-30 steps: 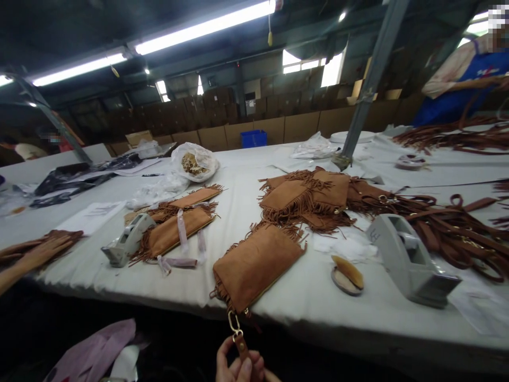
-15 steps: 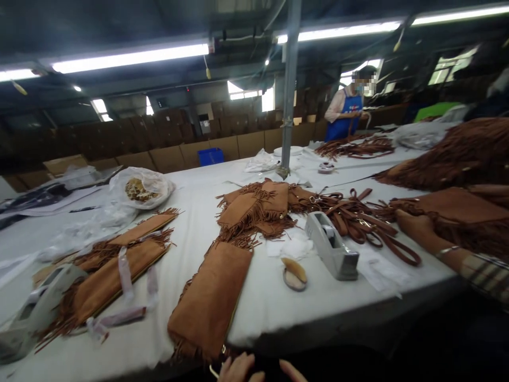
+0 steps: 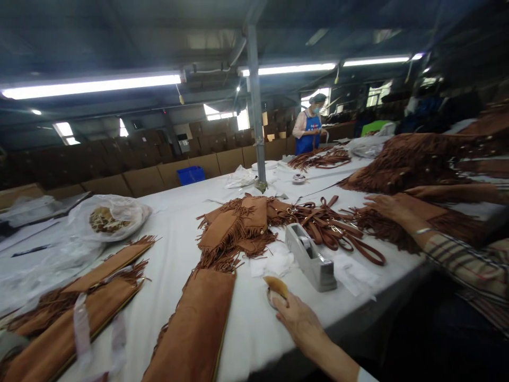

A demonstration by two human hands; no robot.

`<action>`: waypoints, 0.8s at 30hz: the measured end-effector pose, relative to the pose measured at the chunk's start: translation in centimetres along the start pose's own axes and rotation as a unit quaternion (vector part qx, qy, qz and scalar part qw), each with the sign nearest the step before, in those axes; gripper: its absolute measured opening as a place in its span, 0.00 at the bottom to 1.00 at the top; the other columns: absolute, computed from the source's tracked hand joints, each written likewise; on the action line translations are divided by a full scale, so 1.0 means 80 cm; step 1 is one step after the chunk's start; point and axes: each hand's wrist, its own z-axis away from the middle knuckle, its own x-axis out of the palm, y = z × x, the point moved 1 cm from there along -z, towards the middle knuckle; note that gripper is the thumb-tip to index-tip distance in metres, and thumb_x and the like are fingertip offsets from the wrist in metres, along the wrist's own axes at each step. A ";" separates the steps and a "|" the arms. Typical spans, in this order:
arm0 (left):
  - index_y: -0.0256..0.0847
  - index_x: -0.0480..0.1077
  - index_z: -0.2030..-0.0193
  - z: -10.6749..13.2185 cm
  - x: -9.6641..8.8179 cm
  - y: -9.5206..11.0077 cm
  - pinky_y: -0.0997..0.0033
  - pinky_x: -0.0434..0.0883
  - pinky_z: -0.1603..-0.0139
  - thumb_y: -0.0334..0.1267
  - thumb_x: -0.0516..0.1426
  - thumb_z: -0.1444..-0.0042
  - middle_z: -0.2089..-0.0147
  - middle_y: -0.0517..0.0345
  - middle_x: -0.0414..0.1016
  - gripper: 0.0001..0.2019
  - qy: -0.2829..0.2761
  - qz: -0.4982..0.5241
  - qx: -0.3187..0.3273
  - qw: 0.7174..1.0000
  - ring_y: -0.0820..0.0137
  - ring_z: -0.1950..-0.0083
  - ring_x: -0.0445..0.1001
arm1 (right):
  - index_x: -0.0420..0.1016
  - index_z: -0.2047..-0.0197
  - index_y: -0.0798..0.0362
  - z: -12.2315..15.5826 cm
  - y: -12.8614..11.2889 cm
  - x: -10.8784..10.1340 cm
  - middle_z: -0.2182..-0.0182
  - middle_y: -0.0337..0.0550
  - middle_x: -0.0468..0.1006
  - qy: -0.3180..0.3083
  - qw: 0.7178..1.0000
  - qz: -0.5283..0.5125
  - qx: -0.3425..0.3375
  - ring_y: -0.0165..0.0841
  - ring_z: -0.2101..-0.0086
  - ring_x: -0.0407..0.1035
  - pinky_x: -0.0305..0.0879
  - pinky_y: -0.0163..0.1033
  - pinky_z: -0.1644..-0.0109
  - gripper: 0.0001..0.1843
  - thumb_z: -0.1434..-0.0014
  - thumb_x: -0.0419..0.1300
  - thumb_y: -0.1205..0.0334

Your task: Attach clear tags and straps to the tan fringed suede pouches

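My right hand reaches in from the lower right, its fingers curled onto the near edge of a small round pale object with a yellowish curved piece on top. What exactly this object is, I cannot make out. It rests on the white-covered table. Just beyond stands a grey tape dispenser. To the left of my hand lies a brown fringed suede bag, its near end cut off by the frame. My left hand is out of view.
Fringed brown pieces and looped straps lie mid-table. At right a co-worker's hands rest on fringed bags. More bags and a plastic bag are at left. A metal post rises behind; a person in a blue apron stands beyond.
My right hand has come onto the round object. The other hand near the bag's lower end has left view. The view has turned right; the co-worker's hands now both show on the bags.
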 end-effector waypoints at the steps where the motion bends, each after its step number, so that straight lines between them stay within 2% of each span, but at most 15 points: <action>1: 0.53 0.69 0.45 -0.022 0.002 0.009 0.49 0.75 0.56 0.55 0.43 0.38 0.48 0.55 0.74 0.22 0.010 -0.007 0.007 1.000 0.48 0.42 0.68 | 0.76 0.51 0.43 -0.002 0.001 0.003 0.63 0.42 0.76 -0.015 1.000 0.019 -0.002 0.36 0.65 0.70 0.66 0.37 0.62 0.19 0.44 0.55 0.67; 2: 0.51 0.70 0.46 -0.040 0.006 0.018 0.47 0.75 0.57 0.55 0.40 0.37 0.49 0.56 0.74 0.25 0.017 -0.011 0.012 1.000 0.45 0.41 0.67 | 0.76 0.52 0.44 -0.002 0.001 0.006 0.63 0.42 0.76 -0.032 0.999 0.036 -0.006 0.36 0.64 0.70 0.66 0.37 0.61 0.18 0.42 0.53 0.68; 5: 0.51 0.75 0.52 -0.078 0.025 0.042 0.46 0.73 0.60 0.54 0.41 0.38 0.52 0.63 0.75 0.24 0.028 -0.014 0.019 0.999 0.39 0.44 0.68 | 0.77 0.56 0.46 0.001 -0.003 0.008 0.63 0.42 0.76 -0.046 0.998 0.043 -0.026 0.35 0.64 0.71 0.65 0.36 0.61 0.17 0.38 0.49 0.67; 7: 0.50 0.75 0.54 -0.091 0.038 0.055 0.48 0.73 0.63 0.53 0.40 0.37 0.54 0.63 0.76 0.24 0.028 -0.015 0.023 0.999 0.41 0.47 0.71 | 0.77 0.60 0.48 0.005 -0.004 0.008 0.65 0.41 0.76 -0.026 0.999 0.028 -0.023 0.33 0.66 0.71 0.65 0.34 0.62 0.16 0.37 0.48 0.66; 10: 0.42 0.73 0.52 -0.098 0.048 0.068 0.53 0.76 0.61 0.52 0.41 0.35 0.55 0.59 0.76 0.24 0.025 -0.012 0.027 0.999 0.49 0.51 0.75 | 0.77 0.62 0.49 0.018 0.010 0.003 0.69 0.41 0.76 0.015 1.000 -0.010 -0.012 0.33 0.68 0.72 0.65 0.33 0.64 0.15 0.36 0.49 0.63; 13: 0.38 0.71 0.52 -0.096 0.047 0.073 0.60 0.77 0.59 0.50 0.47 0.36 0.55 0.58 0.75 0.20 0.026 -0.002 0.030 0.999 0.56 0.54 0.75 | 0.76 0.64 0.51 0.036 0.048 -0.022 0.72 0.43 0.77 0.078 0.996 -0.028 0.017 0.34 0.70 0.72 0.64 0.35 0.64 0.18 0.33 0.46 0.58; 16: 0.38 0.71 0.51 -0.087 0.042 0.072 0.63 0.76 0.60 0.49 0.47 0.36 0.55 0.59 0.74 0.20 0.028 0.015 0.031 0.999 0.59 0.55 0.75 | 0.75 0.67 0.53 0.044 0.109 -0.065 0.71 0.48 0.78 0.157 0.978 0.013 0.137 0.37 0.69 0.72 0.63 0.38 0.62 0.20 0.34 0.46 0.54; 18: 0.34 0.71 0.52 -0.078 0.040 0.072 0.65 0.75 0.60 0.49 0.41 0.34 0.56 0.59 0.73 0.24 0.028 0.032 0.030 0.999 0.59 0.55 0.75 | 0.75 0.67 0.53 0.040 0.151 -0.092 0.68 0.51 0.78 0.140 0.961 0.062 0.228 0.40 0.66 0.72 0.62 0.40 0.60 0.19 0.36 0.47 0.55; 20: 0.31 0.72 0.53 -0.068 0.039 0.074 0.66 0.74 0.59 0.48 0.35 0.33 0.57 0.59 0.73 0.29 0.029 0.053 0.027 0.998 0.59 0.55 0.75 | 0.76 0.64 0.54 0.030 0.183 -0.111 0.65 0.53 0.78 0.086 0.950 0.084 0.287 0.42 0.63 0.71 0.61 0.41 0.58 0.14 0.39 0.52 0.56; 22: 0.32 0.72 0.52 -0.057 0.036 0.077 0.66 0.75 0.60 0.49 0.36 0.34 0.57 0.59 0.73 0.29 0.032 0.075 0.023 0.996 0.59 0.56 0.75 | 0.76 0.64 0.54 0.017 0.202 -0.121 0.65 0.53 0.77 0.052 0.945 0.079 0.313 0.44 0.61 0.71 0.60 0.41 0.58 0.11 0.44 0.57 0.57; 24: 0.33 0.71 0.51 -0.047 0.030 0.080 0.68 0.75 0.62 0.51 0.35 0.34 0.58 0.59 0.73 0.30 0.034 0.098 0.020 0.994 0.60 0.57 0.76 | 0.76 0.70 0.54 0.005 0.212 -0.125 0.68 0.51 0.77 0.041 0.944 0.056 0.322 0.44 0.63 0.70 0.59 0.41 0.61 0.07 0.50 0.61 0.59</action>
